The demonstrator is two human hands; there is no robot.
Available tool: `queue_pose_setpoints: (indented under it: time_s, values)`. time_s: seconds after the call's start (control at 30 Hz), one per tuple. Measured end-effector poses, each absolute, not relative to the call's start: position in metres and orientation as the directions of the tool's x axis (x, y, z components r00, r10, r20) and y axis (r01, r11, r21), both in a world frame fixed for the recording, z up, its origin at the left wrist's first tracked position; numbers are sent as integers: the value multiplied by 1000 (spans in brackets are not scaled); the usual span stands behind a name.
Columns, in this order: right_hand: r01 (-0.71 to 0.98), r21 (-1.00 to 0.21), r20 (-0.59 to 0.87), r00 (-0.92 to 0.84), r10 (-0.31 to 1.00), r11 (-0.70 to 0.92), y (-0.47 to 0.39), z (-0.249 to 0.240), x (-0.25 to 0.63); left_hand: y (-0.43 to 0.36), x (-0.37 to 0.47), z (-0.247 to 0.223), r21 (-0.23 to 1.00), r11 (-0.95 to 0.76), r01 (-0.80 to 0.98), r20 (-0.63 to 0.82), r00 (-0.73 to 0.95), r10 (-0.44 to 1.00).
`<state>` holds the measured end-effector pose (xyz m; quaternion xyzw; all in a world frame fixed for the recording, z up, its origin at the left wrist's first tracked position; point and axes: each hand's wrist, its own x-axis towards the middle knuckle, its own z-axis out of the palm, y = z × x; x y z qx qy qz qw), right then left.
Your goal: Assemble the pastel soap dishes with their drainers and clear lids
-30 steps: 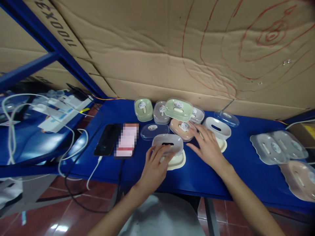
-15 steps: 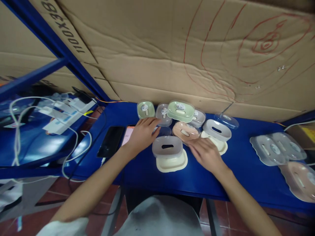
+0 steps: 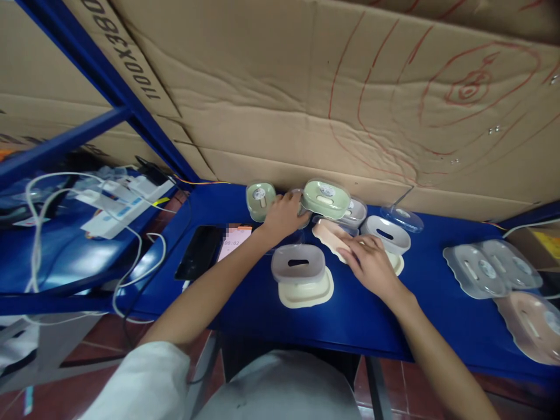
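My right hand (image 3: pixel 371 259) is closed on a peach soap dish (image 3: pixel 332 238), which is tipped up on its edge. My left hand (image 3: pixel 285 217) reaches to the back row, its fingers curled over a clear-lidded grey soap dish (image 3: pixel 297 192), mostly hidden under it. Beside those fingers, a green soap dish (image 3: pixel 326 198) with a clear lid rests on its neighbours. Another green dish (image 3: pixel 258 201) lies left of my left hand. In front, a grey slotted tray (image 3: pixel 298 263) sits on a cream base (image 3: pixel 306 293); a similar grey tray (image 3: pixel 387 234) is behind my right hand.
Two phones (image 3: pixel 199 252) lie at the left of the blue table (image 3: pixel 376 321). A white power strip (image 3: pixel 122 213) with tangled cables is further left. More packed dishes (image 3: pixel 490 265) lie at the right. A cardboard wall (image 3: pixel 262 116) stands behind, with a clear lid (image 3: pixel 401 218) near it.
My left hand has moved right and back onto the grey dish, uncovering more of the phone screen. My right hand has tipped the peach dish up from lying flat.
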<state>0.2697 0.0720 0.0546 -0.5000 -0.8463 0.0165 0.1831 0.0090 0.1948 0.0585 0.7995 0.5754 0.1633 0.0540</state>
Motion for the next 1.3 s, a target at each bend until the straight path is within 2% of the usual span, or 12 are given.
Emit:
queue_pose_setpoints:
  time_s: [0.13,0.27,0.43,0.53,0.7,0.83,0.97,1.17,1.3]
  values:
    - [817,-270,226,-461,858,509,75,52,271,197,-1,53,369,-459,808,216,406,888]
    - [802,-291,180,-489,853,521,74,48,268,196,-6,47,386,-532,754,273,457,847]
    - [741,-371,245,-504,829,560,73,73,282,191,-7,44,311,-589,746,306,508,805]
    - [791,-355,296,-411,862,499,94,91,302,186,-4,43,255,-617,745,296,547,783]
    - [915,-241,124,-300,946,322,161,85,323,178,5,41,185,-604,775,267,552,790]
    - [922,-245,56,-295,954,299,193,65,318,178,14,37,140,-570,810,227,534,814]
    - [903,-272,24,-340,940,334,197,65,321,180,14,36,122,-550,826,204,522,828]
    - [938,-246,57,-239,969,245,179,95,338,179,9,41,151,-563,813,190,535,823]
    - [896,-282,-9,-360,933,343,161,98,326,183,7,41,279,-522,806,223,474,852]
